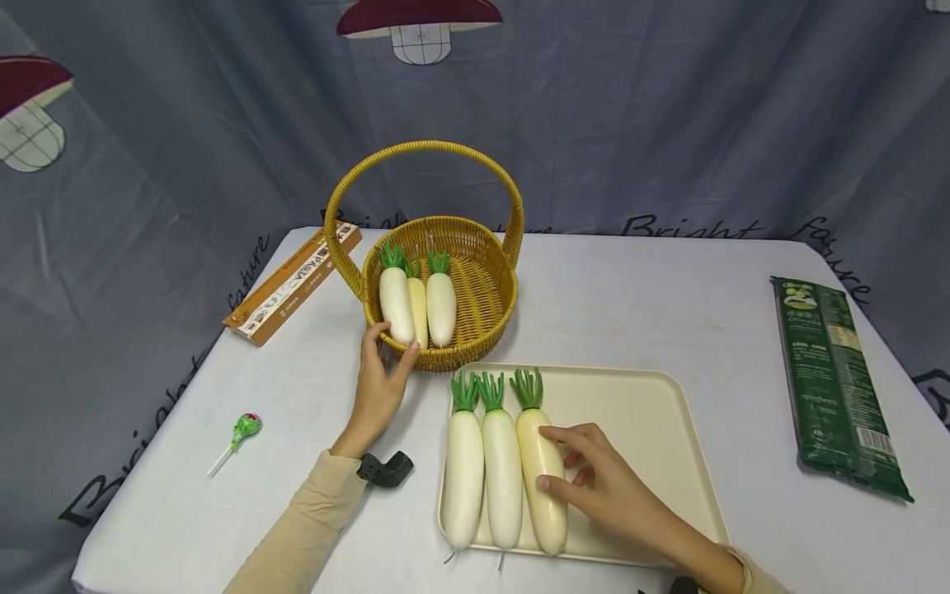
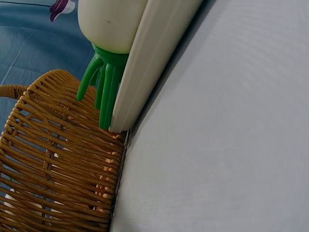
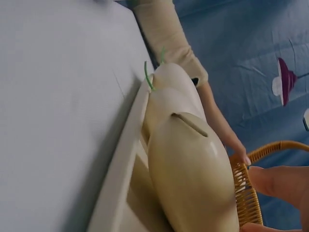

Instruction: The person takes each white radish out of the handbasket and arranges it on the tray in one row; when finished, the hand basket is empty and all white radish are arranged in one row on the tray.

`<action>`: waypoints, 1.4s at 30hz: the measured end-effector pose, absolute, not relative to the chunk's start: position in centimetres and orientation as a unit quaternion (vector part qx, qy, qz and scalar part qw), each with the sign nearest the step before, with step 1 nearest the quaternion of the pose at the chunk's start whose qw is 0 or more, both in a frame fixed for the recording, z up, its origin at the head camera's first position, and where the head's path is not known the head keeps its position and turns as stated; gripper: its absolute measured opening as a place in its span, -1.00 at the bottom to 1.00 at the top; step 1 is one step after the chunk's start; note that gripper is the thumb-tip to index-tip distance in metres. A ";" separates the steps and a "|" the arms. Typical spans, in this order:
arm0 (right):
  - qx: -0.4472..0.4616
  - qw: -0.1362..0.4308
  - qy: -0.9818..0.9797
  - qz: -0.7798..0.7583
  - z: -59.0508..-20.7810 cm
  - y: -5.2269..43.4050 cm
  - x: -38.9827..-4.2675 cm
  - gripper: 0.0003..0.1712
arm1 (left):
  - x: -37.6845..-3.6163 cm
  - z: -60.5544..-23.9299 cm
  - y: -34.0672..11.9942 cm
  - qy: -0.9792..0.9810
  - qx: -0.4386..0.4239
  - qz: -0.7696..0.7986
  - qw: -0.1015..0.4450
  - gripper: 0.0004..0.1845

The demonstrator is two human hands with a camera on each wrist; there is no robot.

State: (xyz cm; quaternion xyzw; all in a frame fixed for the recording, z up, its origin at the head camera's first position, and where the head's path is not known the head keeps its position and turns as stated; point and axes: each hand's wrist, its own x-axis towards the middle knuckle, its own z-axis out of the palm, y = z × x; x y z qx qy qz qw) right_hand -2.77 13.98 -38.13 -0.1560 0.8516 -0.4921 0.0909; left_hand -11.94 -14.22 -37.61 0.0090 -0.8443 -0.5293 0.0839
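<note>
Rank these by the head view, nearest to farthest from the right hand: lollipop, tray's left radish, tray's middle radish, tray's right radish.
1. Right radish: on the tray, touched by the right hand.
2. Middle radish: just left of it.
3. Left radish: along the tray's left edge.
4. Lollipop: far left, beyond the tray.

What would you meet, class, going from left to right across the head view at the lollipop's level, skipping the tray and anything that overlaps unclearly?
Green lollipop → left grip → first white radish → second white radish → cream radish → right grip → green spaghetti packet.
</note>
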 end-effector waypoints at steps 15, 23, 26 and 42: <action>-0.078 0.220 0.750 -0.619 -36.8 15.3 -9.6 -0.41 | -13.5 -41.3 -15.5 -0.849 0.005 -0.520 0.093 -0.35; -0.096 0.244 0.598 -0.758 -34.9 14.2 -14.6 -0.43 | -13.5 -41.2 -15.5 -0.847 0.003 -0.521 0.106 -0.35; -0.111 0.234 0.543 -0.799 -34.2 13.2 -16.0 -0.42 | -13.5 -41.2 -15.5 -0.848 -0.001 -0.520 0.105 -0.34; -0.064 0.221 0.415 -0.880 -34.5 5.0 -21.8 -0.43 | -13.4 -41.0 -15.4 -0.848 -0.004 -0.519 0.106 -0.37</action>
